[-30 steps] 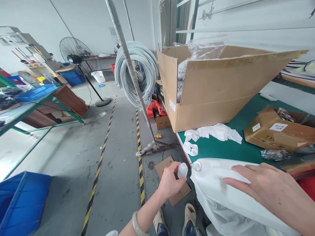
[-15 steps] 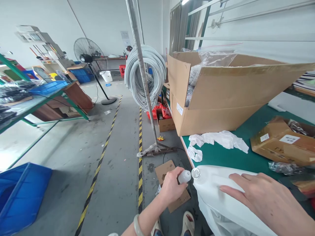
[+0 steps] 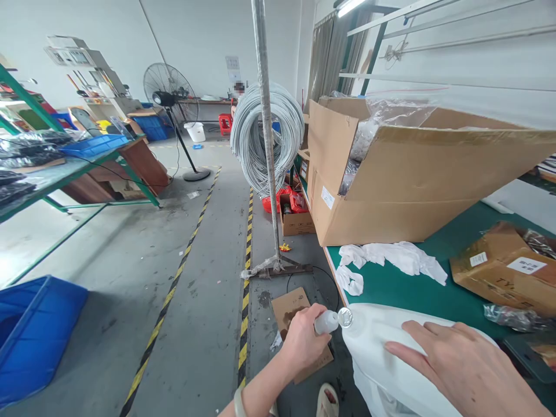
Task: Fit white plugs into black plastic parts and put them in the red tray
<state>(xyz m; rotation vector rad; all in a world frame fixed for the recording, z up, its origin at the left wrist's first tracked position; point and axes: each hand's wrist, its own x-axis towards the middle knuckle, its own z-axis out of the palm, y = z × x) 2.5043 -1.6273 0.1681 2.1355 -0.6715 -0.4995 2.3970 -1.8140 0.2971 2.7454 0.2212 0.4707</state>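
My left hand (image 3: 303,340) is shut around a small white plastic bottle (image 3: 326,322), which lies almost level with its tip at the mouth of a large white plastic jug (image 3: 393,347). The jug's round, clear-rimmed opening (image 3: 345,317) faces my left hand and touches or nearly touches the bottle. My right hand (image 3: 460,370) rests on the jug's side with its fingers spread, not wrapped around it. The lower end of the jug is out of view.
A green-topped workbench (image 3: 391,295) holds a large open cardboard box (image 3: 391,185), crumpled white cloth (image 3: 391,260), and a flattened carton (image 3: 504,272). A grey wire coil (image 3: 266,139) hangs on a steel pole (image 3: 266,133). A blue crate (image 3: 35,336) sits on the floor.
The small bottle has tipped from nearly upright to nearly level, and its tip has moved to the jug's mouth. My right hand stays on the jug. The view has shifted slightly.
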